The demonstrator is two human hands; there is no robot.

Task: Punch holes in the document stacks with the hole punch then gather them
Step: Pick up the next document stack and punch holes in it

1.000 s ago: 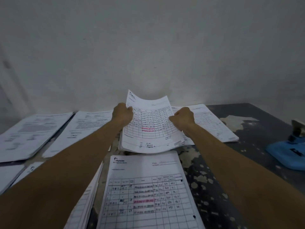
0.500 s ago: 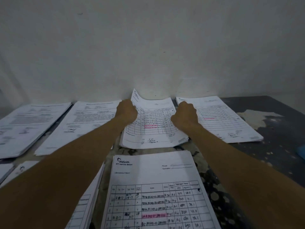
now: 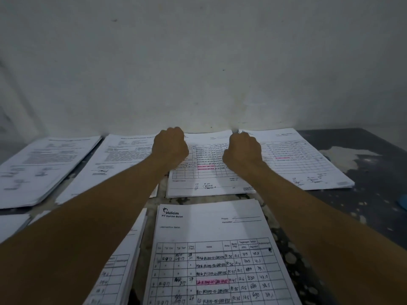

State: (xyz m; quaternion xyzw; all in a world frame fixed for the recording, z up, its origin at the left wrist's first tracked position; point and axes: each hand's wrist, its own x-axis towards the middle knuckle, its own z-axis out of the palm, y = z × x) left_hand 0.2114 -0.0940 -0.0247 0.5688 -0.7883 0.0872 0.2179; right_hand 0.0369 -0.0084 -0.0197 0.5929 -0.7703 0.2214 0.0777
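Observation:
A document stack (image 3: pixel 209 177) with a printed table and a pink highlighted line lies flat on the table, its far edge at the wall. My left hand (image 3: pixel 170 146) has curled fingers at the stack's left side. My right hand (image 3: pixel 242 150) has curled fingers at its right side, near the far corner. The fingertips are hidden behind the knuckles. A sliver of the blue hole punch (image 3: pixel 403 204) shows at the right edge of the view.
More paper stacks lie around: one to the right (image 3: pixel 308 164), two to the left (image 3: pixel 123 159) (image 3: pixel 39 168), a near one (image 3: pixel 211 249) under my arms, and another at the near left (image 3: pixel 119 271). The dark, paint-chipped table (image 3: pixel 363 194) meets a white wall behind.
The stack, held tilted above the table a second ago, has come down flat and moved toward the wall. Both hands went forward with it.

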